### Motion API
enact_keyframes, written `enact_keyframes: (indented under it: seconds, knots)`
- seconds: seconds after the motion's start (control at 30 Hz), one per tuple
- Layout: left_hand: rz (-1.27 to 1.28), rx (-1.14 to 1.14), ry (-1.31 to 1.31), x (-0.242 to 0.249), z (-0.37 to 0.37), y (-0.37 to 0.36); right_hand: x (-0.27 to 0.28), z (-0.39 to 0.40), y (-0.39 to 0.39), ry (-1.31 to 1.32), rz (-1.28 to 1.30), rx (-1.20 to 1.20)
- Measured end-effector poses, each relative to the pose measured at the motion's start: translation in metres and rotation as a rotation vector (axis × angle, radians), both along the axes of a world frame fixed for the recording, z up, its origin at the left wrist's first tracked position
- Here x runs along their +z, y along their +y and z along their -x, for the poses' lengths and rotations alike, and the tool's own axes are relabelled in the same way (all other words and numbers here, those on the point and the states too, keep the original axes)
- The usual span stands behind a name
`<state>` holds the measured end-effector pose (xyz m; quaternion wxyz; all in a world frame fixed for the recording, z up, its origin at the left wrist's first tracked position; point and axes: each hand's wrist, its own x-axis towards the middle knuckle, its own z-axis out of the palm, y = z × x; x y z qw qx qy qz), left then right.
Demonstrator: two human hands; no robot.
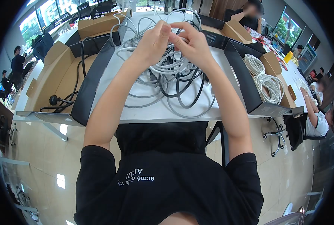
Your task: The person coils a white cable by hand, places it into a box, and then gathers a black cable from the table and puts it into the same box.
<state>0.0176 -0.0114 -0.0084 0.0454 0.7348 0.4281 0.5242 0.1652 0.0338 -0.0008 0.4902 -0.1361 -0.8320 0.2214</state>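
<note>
Above a tangled heap of white, grey and black cables [170, 67] on the white table, my two hands meet with their fingertips close together. My left hand [154, 42] has its fingers curled and pressed together. My right hand [191, 40] is bent in a pinch beside it. What the fingers hold is too small to make out, though pale cable loops rise right behind them. Black cable loops [182, 88] hang at the near side of the heap.
An open box [58, 75] at the left holds a black cable with a plug [53, 100]. The right box [245, 80] holds coiled white cables [268, 88]. Two more open boxes [99, 27] [213, 28] stand behind. People sit at tables on both sides.
</note>
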Motion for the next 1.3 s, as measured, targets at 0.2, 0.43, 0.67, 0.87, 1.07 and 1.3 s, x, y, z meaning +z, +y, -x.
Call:
enact_keyframes:
  seconds: [0.2, 0.43, 0.67, 0.87, 1.07, 1.3]
  knots:
    - [0.123, -0.016, -0.196, 0.004, -0.005, -0.006, 0.000, -0.001, -0.008, -0.054, -0.140, 0.033]
    - [0.289, -0.293, -0.355, 0.013, 0.000, -0.003, 0.001, -0.005, 0.004, 0.087, 0.082, 0.131]
    - [0.391, -0.230, -0.022, 0.006, 0.005, 0.004, 0.024, -0.033, 0.027, 0.567, 0.371, 0.204]
    - [0.357, -0.587, -0.664, 0.001, -0.011, 0.009, 0.014, -0.018, 0.027, 0.690, 0.575, 0.384]
    - [0.305, -0.424, -0.784, 0.001, -0.012, 0.009, 0.013, -0.018, 0.028, 0.530, 0.454, 0.284]
    - [0.287, -0.395, -0.936, -0.005, -0.002, 0.020, 0.003, -0.010, 0.034, 0.391, 0.347, 0.159]
